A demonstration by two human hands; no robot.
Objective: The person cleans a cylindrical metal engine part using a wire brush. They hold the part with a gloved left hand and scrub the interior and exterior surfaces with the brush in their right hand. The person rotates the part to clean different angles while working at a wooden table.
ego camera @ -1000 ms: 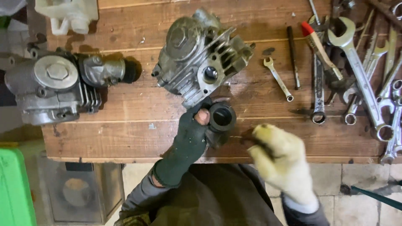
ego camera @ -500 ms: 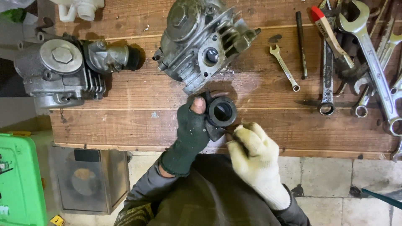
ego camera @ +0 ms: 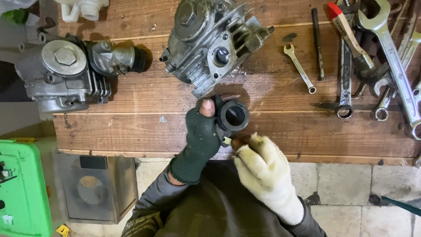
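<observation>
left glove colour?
Dark green, fingerless knit, on the left hand holding the black ring part. Head view, the only one.

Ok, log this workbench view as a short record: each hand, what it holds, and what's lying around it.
left hand: dark fingerless glove, grips black ring-shaped part
right hand: cream glove, fingertips at the part's lower edge
surface: wooden bench
behind part: grey engine head
far left: second engine head
right side: small spanner, row of larger spanners
</observation>
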